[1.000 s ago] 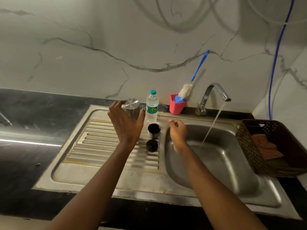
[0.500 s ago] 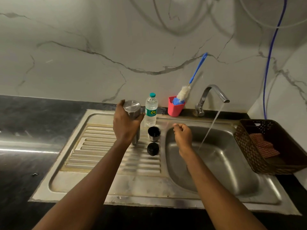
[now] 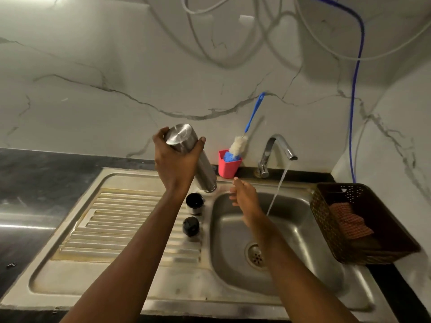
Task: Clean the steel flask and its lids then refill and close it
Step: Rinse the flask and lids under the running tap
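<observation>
My left hand (image 3: pixel 176 164) is wrapped round the steel flask (image 3: pixel 206 173), fingers and thumb curled about its upper half, and I hold it in the air above the back of the drainboard (image 3: pixel 121 220), tilted, with its closed base up and to the left and its mouth pointing down towards the right, close above the rim of the basin (image 3: pixel 303 229). My right hand (image 3: pixel 242 197) holds nothing; its fingers are loose and a little spread, and it hangs over the left edge of the basin, just beside the flask's mouth and left of the stream of water (image 3: pixel 277 190), which I cannot say it touches. Below the flask, on the ribbed drainboard near the basin, the steel lid (image 3: pixel 194 202) stands with its dark hollow facing up, and the black inner lid (image 3: pixel 191 226) sits just in front of it, the two apart. The water runs from the tap (image 3: pixel 277 148) at the back down into the basin, whose drain (image 3: pixel 255 256) lies nearer to me. Left of the tap stands a pink cup (image 3: pixel 228 165) with a bottle brush (image 3: pixel 238 145) leaning in it, blue handle against the marble wall. At the right edge of the sink sits a brown basket (image 3: pixel 326 206) with a checked cloth (image 3: pixel 347 220) inside, and the dark desk (image 3: pixel 35 183) stretches off to the left
</observation>
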